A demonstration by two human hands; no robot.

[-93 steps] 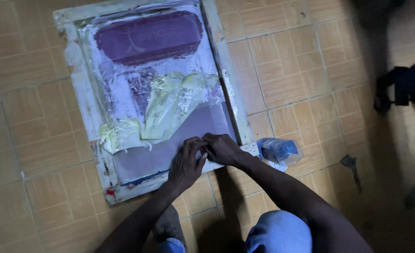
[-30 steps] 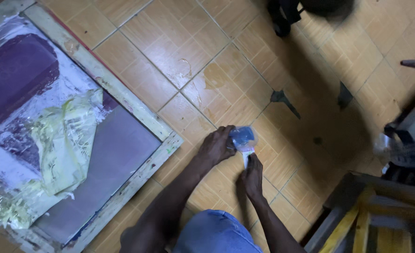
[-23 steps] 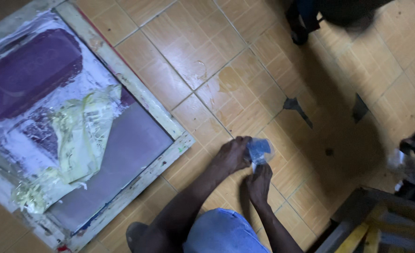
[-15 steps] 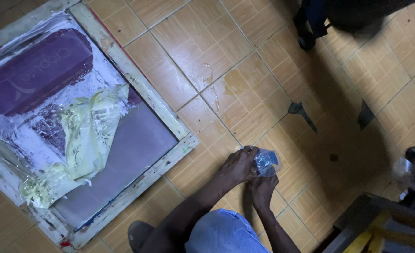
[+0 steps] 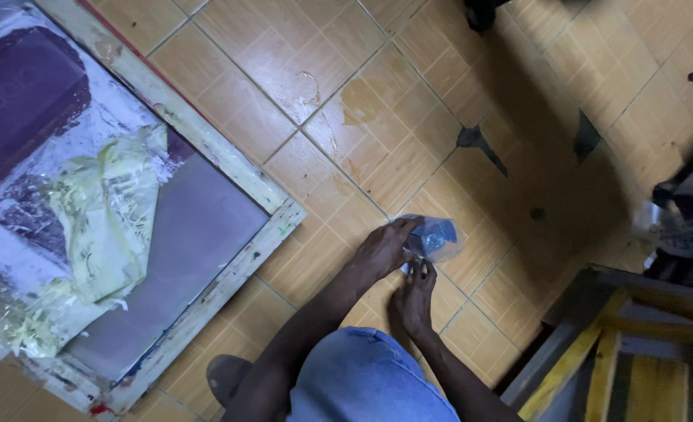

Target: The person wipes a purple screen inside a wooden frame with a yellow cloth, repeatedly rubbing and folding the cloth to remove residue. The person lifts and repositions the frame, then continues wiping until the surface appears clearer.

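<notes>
**A:** What are the hands doing?

**B:** Both meet on a small clear plastic roll with a blue core (image 5: 434,237), likely tape, lying on the tiled floor (image 5: 229,70) slightly right of the picture's centre. The left hand (image 5: 381,252) reaches in from 7 o'clock and its grip is wrapped over the roll's left side, fingers curled on top. The right hand (image 5: 414,295) comes up from 6 o'clock directly below; its fingertips pinch together at the roll's lower edge. What exactly they pinch is too small to tell.

**A:** Where is the person?

**B:** Crouched at the bottom of the view. A knee in blue denim (image 5: 366,383) sits at 6 o'clock, between the two forearms. A dark rounded shape, possibly a shoe (image 5: 225,377), shows just left of the knee.

**A:** What else lies around?

**B:** At 9 o'clock, a large wooden screen-printing frame (image 5: 229,160) lies flat on the floor, well apart from the hands. Its mesh is purple, smeared with white, and a crumpled sheet of pale yellow plastic (image 5: 104,227) rests on it. At 4 o'clock stands a piece of wooden furniture with yellow slats (image 5: 604,352). At 3 o'clock a clear plastic bag (image 5: 675,230) sits by a dark object. Several floor tiles at 1 o'clock have dark chipped patches (image 5: 479,142).
</notes>
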